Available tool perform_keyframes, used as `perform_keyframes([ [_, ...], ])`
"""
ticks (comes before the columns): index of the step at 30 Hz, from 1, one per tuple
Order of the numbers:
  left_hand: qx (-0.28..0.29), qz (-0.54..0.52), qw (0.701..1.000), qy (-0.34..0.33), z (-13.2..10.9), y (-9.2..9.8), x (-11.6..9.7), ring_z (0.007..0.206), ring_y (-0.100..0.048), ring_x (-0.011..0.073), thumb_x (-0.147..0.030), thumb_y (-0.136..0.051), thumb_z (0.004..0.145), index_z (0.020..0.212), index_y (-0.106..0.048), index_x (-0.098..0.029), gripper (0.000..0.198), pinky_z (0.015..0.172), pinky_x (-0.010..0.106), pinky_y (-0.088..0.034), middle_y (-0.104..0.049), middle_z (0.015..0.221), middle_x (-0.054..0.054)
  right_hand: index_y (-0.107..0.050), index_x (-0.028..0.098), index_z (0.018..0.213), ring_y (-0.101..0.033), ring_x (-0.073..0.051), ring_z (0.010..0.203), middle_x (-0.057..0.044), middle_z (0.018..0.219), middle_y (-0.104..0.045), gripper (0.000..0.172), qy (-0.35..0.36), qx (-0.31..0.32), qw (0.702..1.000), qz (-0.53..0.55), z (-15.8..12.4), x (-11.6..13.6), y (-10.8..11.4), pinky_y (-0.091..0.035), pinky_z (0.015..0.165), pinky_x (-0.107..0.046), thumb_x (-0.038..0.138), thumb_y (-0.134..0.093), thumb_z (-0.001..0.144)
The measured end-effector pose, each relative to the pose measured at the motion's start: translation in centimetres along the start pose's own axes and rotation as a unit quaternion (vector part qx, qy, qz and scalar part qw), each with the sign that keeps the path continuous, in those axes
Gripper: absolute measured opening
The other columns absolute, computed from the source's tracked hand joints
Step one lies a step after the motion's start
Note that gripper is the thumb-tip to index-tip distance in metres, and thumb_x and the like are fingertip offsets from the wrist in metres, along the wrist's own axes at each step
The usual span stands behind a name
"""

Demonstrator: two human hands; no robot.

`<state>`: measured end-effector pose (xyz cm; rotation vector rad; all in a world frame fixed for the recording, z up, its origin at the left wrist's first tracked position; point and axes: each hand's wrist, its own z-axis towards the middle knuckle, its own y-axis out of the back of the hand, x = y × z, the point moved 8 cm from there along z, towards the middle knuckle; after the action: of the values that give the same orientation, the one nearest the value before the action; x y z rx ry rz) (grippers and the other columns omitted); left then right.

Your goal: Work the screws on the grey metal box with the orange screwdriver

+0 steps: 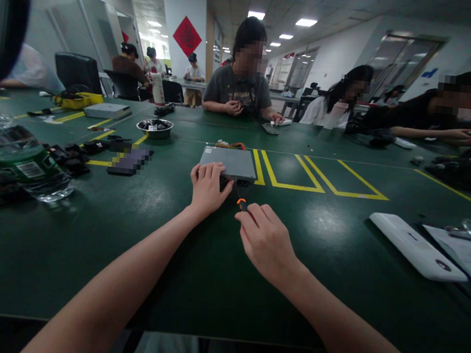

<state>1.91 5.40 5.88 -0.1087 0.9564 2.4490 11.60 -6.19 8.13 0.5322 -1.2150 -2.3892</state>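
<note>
A grey metal power supply unit [232, 161] lies flat on the green table, a bundle of coloured wires [231, 145] at its far edge. My left hand [209, 188] grips its near left corner, fingers over the top and thumb by the front face. In my right hand [265, 238] is a screwdriver [241, 204] with a black and orange handle, held closed between thumb and fingers. The thin shaft points up to the front face of the unit, near its socket. Whether the tip sits on a screw is too small to tell.
To the left are a water bottle [22, 157], a blurred dark phone-like slab [129, 161] and a metal bowl [154, 128] of small parts. At right lie a white device [415, 246] and a clipboard [467, 251]. Yellow tape [297, 187] marks the table. A person [241, 81] sits opposite.
</note>
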Motion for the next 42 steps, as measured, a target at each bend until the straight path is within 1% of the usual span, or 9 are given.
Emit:
perform_keyframes([
  [2, -0.005, 0.004, 1.000, -0.002, 0.0, 0.1, 0.0, 0.111, -0.043, 0.0251, -0.036, -0.052, 0.079, 0.102, -0.047, -0.022, 0.028, 0.102, 0.045, -0.020, -0.054, 0.116, 0.007, -0.058, 0.016, 0.093, -0.051, -0.016, 0.078, -0.007, 0.087, -0.057, 0.017, -0.013, -0.003, 1.000, 0.009, 0.0, -0.3, 0.0, -0.040, 0.068, -0.028, 0.019, -0.043, 0.084],
  [6, -0.009, 0.005, 1.000, -0.006, 0.0, 0.1, 0.0, 0.110, -0.043, 0.0247, -0.037, -0.053, 0.078, 0.102, -0.047, -0.022, 0.028, 0.102, 0.044, -0.020, -0.055, 0.115, 0.007, -0.052, 0.013, 0.101, -0.053, -0.014, 0.065, -0.005, 0.077, -0.058, 0.031, -0.087, -0.026, 0.995, 0.030, -0.1, -2.1, 0.3, -0.037, 0.054, -0.024, 0.039, -0.040, 0.087],
  [9, -0.007, 0.008, 1.000, -0.006, 0.0, 0.0, 0.0, 0.110, -0.043, 0.0248, -0.037, -0.053, 0.078, 0.102, -0.047, -0.022, 0.028, 0.102, 0.044, -0.020, -0.054, 0.116, 0.007, -0.052, 0.014, 0.094, -0.051, -0.011, 0.060, -0.003, 0.074, -0.058, 0.020, -0.092, -0.022, 0.995, 0.038, -0.1, -2.3, 0.3, -0.035, 0.052, -0.023, 0.028, -0.040, 0.087],
  [11, -0.004, 0.009, 1.000, -0.003, 0.0, 0.0, 0.0, 0.111, -0.043, 0.0252, -0.037, -0.053, 0.078, 0.102, -0.047, -0.022, 0.029, 0.102, 0.045, -0.020, -0.054, 0.116, 0.007, -0.054, 0.014, 0.088, -0.051, -0.013, 0.068, -0.004, 0.079, -0.057, 0.012, -0.051, -0.008, 0.998, 0.035, 0.1, -1.5, 0.1, -0.038, 0.059, -0.024, 0.018, -0.044, 0.083],
  [14, 0.002, 0.007, 1.000, -0.001, 0.0, 0.0, 0.0, 0.111, -0.042, 0.0259, -0.037, -0.052, 0.078, 0.102, -0.046, -0.023, 0.029, 0.102, 0.046, -0.019, -0.054, 0.116, 0.007, -0.056, 0.015, 0.086, -0.048, -0.016, 0.075, -0.006, 0.084, -0.057, 0.013, -0.001, 0.012, 1.000, 0.022, 0.2, -0.5, -0.4, -0.038, 0.066, -0.027, 0.012, -0.047, 0.077],
  [19, 0.001, 0.003, 1.000, 0.002, 0.0, -0.1, 0.0, 0.111, -0.042, 0.0260, -0.036, -0.053, 0.078, 0.102, -0.046, -0.023, 0.028, 0.102, 0.046, -0.019, -0.054, 0.116, 0.007, -0.057, 0.015, 0.088, -0.046, -0.015, 0.074, -0.006, 0.084, -0.055, 0.015, 0.005, 0.002, 0.999, 0.037, 0.1, -0.9, -0.2, -0.037, 0.065, -0.027, 0.014, -0.046, 0.077],
  [26, 0.005, 0.003, 1.000, 0.002, 0.0, -0.1, 0.2, 0.111, -0.042, 0.0254, -0.037, -0.053, 0.078, 0.102, -0.046, -0.023, 0.029, 0.102, 0.045, -0.019, -0.054, 0.116, 0.007, -0.054, 0.014, 0.069, -0.042, -0.011, 0.060, -0.002, 0.066, -0.052, 0.010, -0.012, -0.097, 0.994, 0.055, -0.3, -2.9, 2.4, -0.034, 0.055, -0.024, 0.018, -0.046, 0.075],
  [33, 0.003, 0.011, 1.000, -0.004, 0.0, -0.1, 0.1, 0.111, -0.043, 0.0254, -0.038, -0.052, 0.079, 0.101, -0.047, -0.023, 0.028, 0.102, 0.045, -0.020, -0.054, 0.116, 0.007, -0.053, 0.015, 0.069, -0.042, -0.011, 0.059, -0.001, 0.064, -0.052, 0.010, -0.032, -0.077, 0.995, 0.059, -0.3, -3.7, 1.6, -0.034, 0.055, -0.024, 0.018, -0.045, 0.074],
  [42, 0.003, 0.013, 1.000, -0.001, 0.0, -0.2, 0.1, 0.111, -0.042, 0.0249, -0.038, -0.053, 0.078, 0.101, -0.047, -0.022, 0.029, 0.103, 0.043, -0.019, -0.054, 0.116, 0.006, -0.053, 0.014, 0.069, -0.044, -0.011, 0.060, -0.002, 0.066, -0.052, 0.011, -0.029, -0.080, 0.995, 0.053, -0.3, -3.7, 1.4, -0.035, 0.055, -0.025, 0.019, -0.046, 0.075],
])
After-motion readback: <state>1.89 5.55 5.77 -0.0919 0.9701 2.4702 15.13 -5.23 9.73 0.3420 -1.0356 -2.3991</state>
